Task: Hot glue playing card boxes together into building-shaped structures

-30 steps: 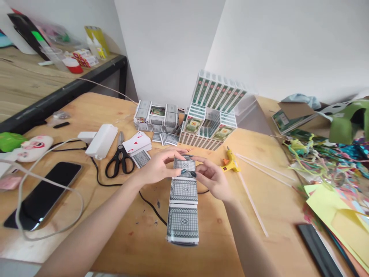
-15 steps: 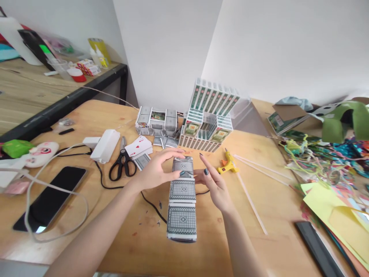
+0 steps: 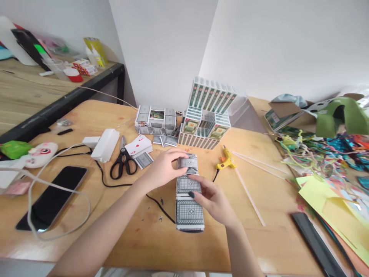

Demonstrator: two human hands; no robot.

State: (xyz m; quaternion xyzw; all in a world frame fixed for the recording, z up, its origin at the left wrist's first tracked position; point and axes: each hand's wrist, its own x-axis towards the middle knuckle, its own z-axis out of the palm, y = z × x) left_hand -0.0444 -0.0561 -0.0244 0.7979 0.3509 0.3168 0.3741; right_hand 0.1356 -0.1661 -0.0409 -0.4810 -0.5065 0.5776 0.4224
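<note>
A long block built of playing cards [image 3: 189, 211] with grey patterned backs lies lengthwise before me. My left hand [image 3: 165, 169] is closed on its far end, thumb and fingers curled over the top section. Fingers of my right hand [image 3: 215, 202] press on the middle section from the right, the thumb on top near a seam. Behind the block stands a structure of green-and-white card boxes [image 3: 206, 119]. A second card-covered piece [image 3: 157, 122] with a gap in its top sits left of that structure. Loose playing cards [image 3: 138, 145], an ace of hearts on top, lie beyond my left wrist.
Black scissors [image 3: 123, 161], a white adapter [image 3: 105, 145] and a phone [image 3: 52, 198] with looping white cable are on the left. A yellow glue gun [image 3: 226, 158] and clear glue sticks [image 3: 250, 198] lie right. Coloured paper [image 3: 325, 200] and a black strip [image 3: 313, 240] cover the right edge.
My right hand has come down from beside the block onto its middle section. The block has shifted slightly right in view. My left hand stays at its far end.
</note>
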